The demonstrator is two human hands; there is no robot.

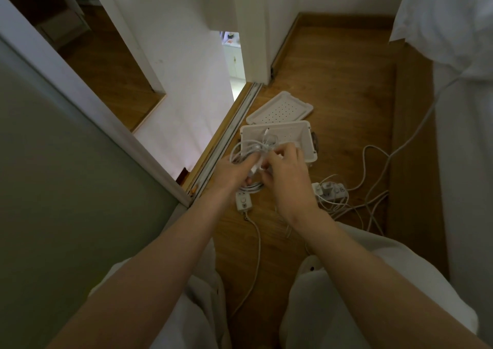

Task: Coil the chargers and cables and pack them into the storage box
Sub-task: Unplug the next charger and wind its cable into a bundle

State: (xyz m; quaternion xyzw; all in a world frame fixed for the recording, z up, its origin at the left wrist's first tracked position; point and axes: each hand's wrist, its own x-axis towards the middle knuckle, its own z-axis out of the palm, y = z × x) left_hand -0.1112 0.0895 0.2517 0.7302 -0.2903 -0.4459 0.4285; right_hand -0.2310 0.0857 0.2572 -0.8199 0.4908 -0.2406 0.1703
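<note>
2 hands over the box (pixel 306 140): left hand (pixel 234 171) grips a white cable coil (pixel 246 151), right hand (pixel 286 172) pinches its loose end.

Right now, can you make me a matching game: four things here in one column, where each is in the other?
1 lid
2 white cable bundle
3 power strip
4 storage box

a held by left hand and right hand
b open, just past the hands
c flat on the floor beyond the box
d on the floor, right of the hands

Pairs: 1-c, 2-a, 3-d, 4-b
</note>
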